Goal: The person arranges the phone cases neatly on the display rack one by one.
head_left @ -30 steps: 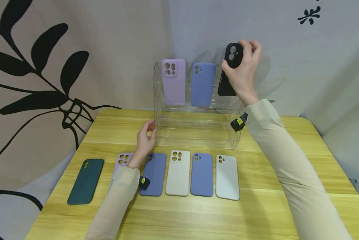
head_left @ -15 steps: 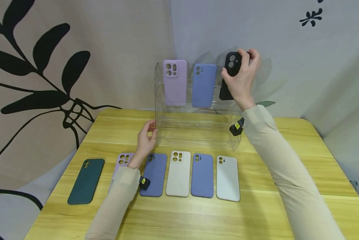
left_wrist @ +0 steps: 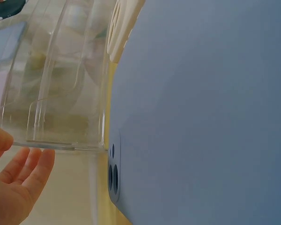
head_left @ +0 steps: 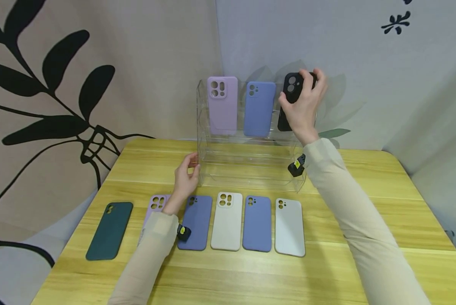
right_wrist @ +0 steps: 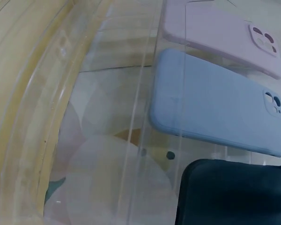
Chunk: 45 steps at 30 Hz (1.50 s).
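Observation:
In the head view my right hand (head_left: 304,106) grips a black phone case (head_left: 290,87) by its sides, upright at the right end of the clear rack's top tier. The case's lower edge shows in the right wrist view as a dark case (right_wrist: 234,194). Left of it on that tier stand a blue phone case (head_left: 257,112) and a lilac phone case (head_left: 223,110). My left hand (head_left: 185,176) pinches the left side panel of the clear acrylic rack (left_wrist: 58,145) between thumb and fingers.
Before the rack lie a dark green case (head_left: 109,231), a lilac case (head_left: 157,202) partly under the left forearm, a blue case (head_left: 197,220), a cream case (head_left: 226,224), another blue case (head_left: 257,224) and a pale grey case (head_left: 290,228). A wall stands behind the wooden table (head_left: 373,203).
My right hand has lowered the black phone case and drawn it slightly left, to the top tier beside the blue case. The left hand stays on the rack's side.

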Available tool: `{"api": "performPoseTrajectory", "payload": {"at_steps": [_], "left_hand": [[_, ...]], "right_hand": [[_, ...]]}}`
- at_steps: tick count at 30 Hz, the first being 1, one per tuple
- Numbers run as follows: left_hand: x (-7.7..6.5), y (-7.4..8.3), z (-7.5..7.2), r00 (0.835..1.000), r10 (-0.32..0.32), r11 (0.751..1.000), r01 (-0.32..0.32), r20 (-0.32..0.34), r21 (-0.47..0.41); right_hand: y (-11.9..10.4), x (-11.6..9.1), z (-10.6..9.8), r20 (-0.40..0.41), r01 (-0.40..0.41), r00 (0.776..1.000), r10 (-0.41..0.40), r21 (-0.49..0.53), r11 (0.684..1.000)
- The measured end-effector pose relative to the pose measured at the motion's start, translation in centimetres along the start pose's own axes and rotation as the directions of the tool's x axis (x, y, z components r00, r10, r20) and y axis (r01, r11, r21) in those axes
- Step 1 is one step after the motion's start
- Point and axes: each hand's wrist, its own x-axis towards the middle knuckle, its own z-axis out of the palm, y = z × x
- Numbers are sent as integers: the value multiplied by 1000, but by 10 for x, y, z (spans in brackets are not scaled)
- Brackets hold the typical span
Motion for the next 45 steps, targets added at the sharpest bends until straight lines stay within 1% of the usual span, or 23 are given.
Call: {"api": "performPoseTrajectory", "payload": {"at_steps": [9, 24, 33, 45], "left_hand": [[0, -1, 0, 1000, -4, 1000, 4, 1, -2], [0, -1, 1, 1000, 12, 1000, -12, 1, 4], [0, -1, 1, 1000, 9, 1000, -9, 1, 4], [0, -1, 0, 1000, 1, 1000, -1, -3, -1]], "right_hand": [[2, -5, 3, -9, 5, 1000, -5, -25, 1000], [4, -11, 7, -13, -39, 999, 38, -84, 996], [4, -18, 10, -23, -48, 999, 47, -72, 996], [4, -22, 12, -9, -59, 998, 58, -94, 994]]}}
